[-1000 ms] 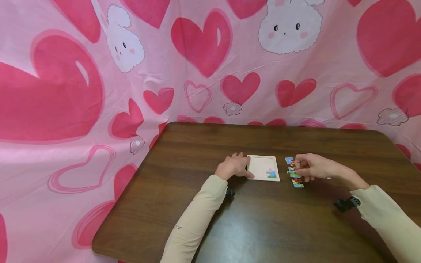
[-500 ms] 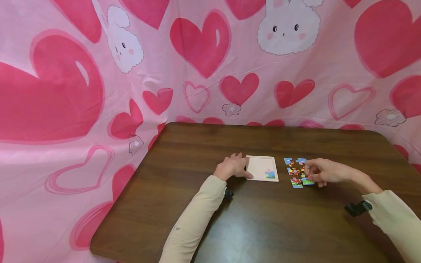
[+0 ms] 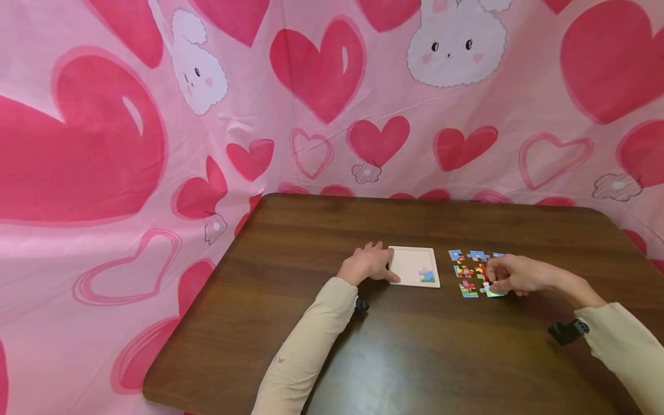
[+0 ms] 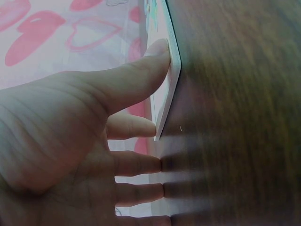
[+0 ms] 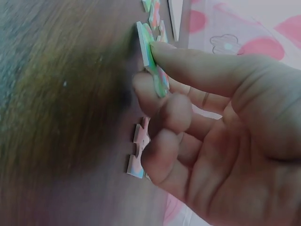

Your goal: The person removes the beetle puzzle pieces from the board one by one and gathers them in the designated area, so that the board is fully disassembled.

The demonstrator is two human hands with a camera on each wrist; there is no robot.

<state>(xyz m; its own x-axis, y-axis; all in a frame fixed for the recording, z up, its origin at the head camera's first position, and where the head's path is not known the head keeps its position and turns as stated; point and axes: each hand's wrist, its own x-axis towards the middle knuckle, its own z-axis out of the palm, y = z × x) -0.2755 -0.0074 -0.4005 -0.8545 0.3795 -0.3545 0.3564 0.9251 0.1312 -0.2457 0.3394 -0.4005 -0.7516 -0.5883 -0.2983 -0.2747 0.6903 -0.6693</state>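
Note:
A pale square puzzle tray (image 3: 407,265) lies on the table with one puzzle piece (image 3: 427,275) set in its near right corner. My left hand (image 3: 365,263) rests at the tray's left side, thumb on the rim and fingers spread straight; in the left wrist view several fingertips touch the tabletop. To the right of the tray, my right hand (image 3: 519,275) pinches a green and blue puzzle piece (image 5: 146,47), thumb on its face, other fingers curled. Loose puzzle pieces (image 3: 463,271) lie in rough rows beside this hand, which partly covers those on the right.
The dark brown wooden table (image 3: 311,230) has rounded corners. Behind and to its left hangs a pink cloth (image 3: 249,115) printed with hearts and rabbits. Another loose puzzle piece (image 5: 135,165) lies below the right fingers in the right wrist view.
My right hand has shifted right, uncovering more loose pieces and bringing the green and blue puzzle piece slightly right at the near row. The left hand and tray have stayed still.

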